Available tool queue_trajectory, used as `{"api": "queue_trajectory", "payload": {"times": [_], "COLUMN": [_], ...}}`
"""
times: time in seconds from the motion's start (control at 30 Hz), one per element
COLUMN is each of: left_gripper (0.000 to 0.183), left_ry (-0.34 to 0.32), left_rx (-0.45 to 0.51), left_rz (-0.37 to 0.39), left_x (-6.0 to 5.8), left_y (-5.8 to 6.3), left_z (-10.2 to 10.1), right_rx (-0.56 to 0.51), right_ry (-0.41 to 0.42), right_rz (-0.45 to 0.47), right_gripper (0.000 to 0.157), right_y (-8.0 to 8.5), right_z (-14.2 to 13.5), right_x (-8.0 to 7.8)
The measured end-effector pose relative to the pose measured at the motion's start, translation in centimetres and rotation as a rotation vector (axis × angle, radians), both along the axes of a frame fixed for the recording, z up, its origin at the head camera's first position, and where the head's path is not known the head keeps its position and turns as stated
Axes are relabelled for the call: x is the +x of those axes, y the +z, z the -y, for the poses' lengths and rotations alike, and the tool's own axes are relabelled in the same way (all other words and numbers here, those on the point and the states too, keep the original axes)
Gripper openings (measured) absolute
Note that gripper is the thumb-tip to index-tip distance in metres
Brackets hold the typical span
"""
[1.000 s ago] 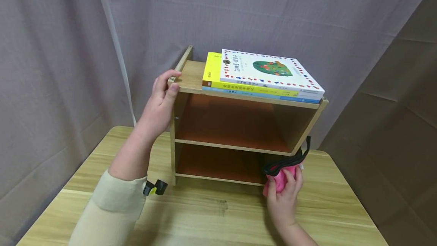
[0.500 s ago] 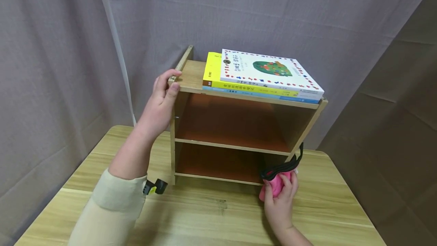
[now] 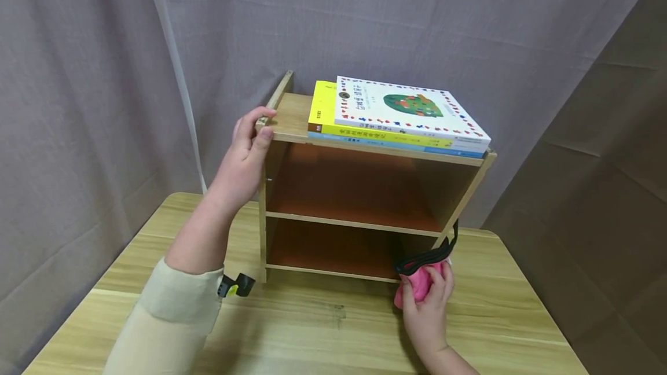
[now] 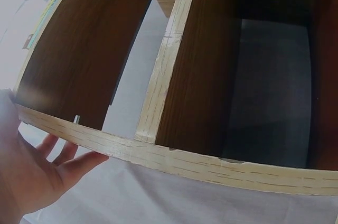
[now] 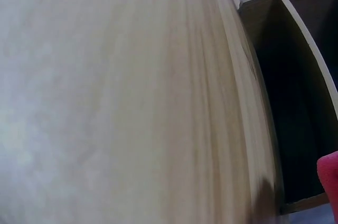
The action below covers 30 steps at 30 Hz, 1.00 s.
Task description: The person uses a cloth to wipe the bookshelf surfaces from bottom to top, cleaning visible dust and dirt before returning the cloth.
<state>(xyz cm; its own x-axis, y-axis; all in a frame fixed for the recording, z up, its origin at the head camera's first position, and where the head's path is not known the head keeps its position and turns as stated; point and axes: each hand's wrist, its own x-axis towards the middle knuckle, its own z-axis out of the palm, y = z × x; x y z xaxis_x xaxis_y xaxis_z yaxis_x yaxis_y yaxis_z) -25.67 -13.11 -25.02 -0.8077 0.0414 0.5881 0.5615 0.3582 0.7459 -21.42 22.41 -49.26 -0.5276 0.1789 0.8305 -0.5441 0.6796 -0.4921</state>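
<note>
A small wooden shelf unit (image 3: 354, 223) with two open compartments stands on the table. My left hand (image 3: 244, 152) grips the top of its left side panel, thumb at the front edge and fingers over the top; the left wrist view shows that hand (image 4: 39, 174) along the panel's edge. Held in my right hand (image 3: 429, 311) is a soft pink cloth item (image 3: 418, 283) with a folded black strap (image 3: 424, 259). It is up against the lower front of the right side panel (image 3: 466, 198). Only a corner of the pink cloth item (image 5: 328, 174) shows in the right wrist view.
Several books (image 3: 411, 109), a white one uppermost, lie stacked on top of the shelf unit. The wooden table (image 3: 312, 334) extends in front and to both sides. Grey curtains (image 3: 365, 16) hang close behind, and a brown curtain (image 3: 599, 219) is at the right.
My right hand has moved slightly down and left with the pink cloth item, along the right panel's front edge. My left hand has stayed on the shelf unit.
</note>
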Motion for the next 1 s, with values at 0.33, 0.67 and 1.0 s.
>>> {"api": "queue_trajectory", "payload": {"times": [0.33, 0.67, 1.0], "left_gripper": [0.039, 0.037, 0.039], "left_ry": [-0.011, -0.004, -0.005], "left_rx": [0.014, 0.015, 0.012], "left_rz": [-0.011, -0.006, -0.013], "left_x": [-0.2, -0.1, -0.1], "left_y": [-0.1, -0.1, -0.1], "left_z": [-0.1, 0.1, 0.0], "right_rx": [-0.075, -0.201, -0.253], "right_ry": [0.033, 0.108, 0.078], "right_rz": [0.005, -0.131, -0.152], "right_gripper": [0.051, 0.051, 0.054], "right_y": [0.6, 4.7, 5.0], "right_z": [-0.2, 0.7, 0.3], "right_x": [0.2, 1.1, 0.7]}}
